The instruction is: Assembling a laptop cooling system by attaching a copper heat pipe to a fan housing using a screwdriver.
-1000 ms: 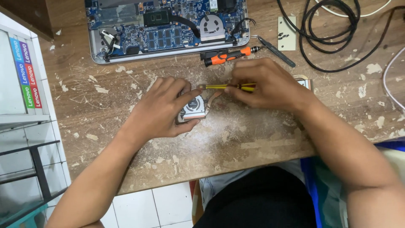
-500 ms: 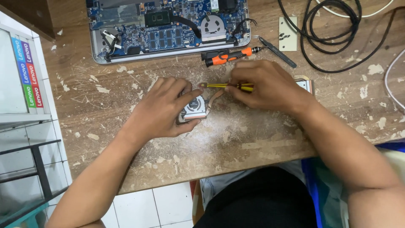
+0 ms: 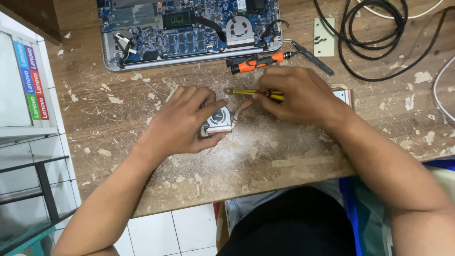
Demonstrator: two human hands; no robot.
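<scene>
On the worn wooden table (image 3: 265, 156), my left hand (image 3: 182, 122) pins down a small laptop cooling fan (image 3: 219, 119) with a copper heat pipe (image 3: 242, 108) curving off to its right. A thin yellow-handled tool (image 3: 251, 92) lies horizontal in my right hand (image 3: 298, 95), its tip pointing left just above the fan. Both hands meet at the middle of the table. Part of the fan is hidden under my left fingers.
An opened laptop (image 3: 189, 28) with bare circuit board lies at the table's far edge. An orange-and-black screwdriver (image 3: 258, 62) and dark tweezers (image 3: 310, 57) sit in front of it. Black cables (image 3: 379, 33) coil at far right. A shelf unit (image 3: 23, 95) stands left.
Both hands stay in nearly the same place. The yellow tool's tip has shifted very slightly by the fan.
</scene>
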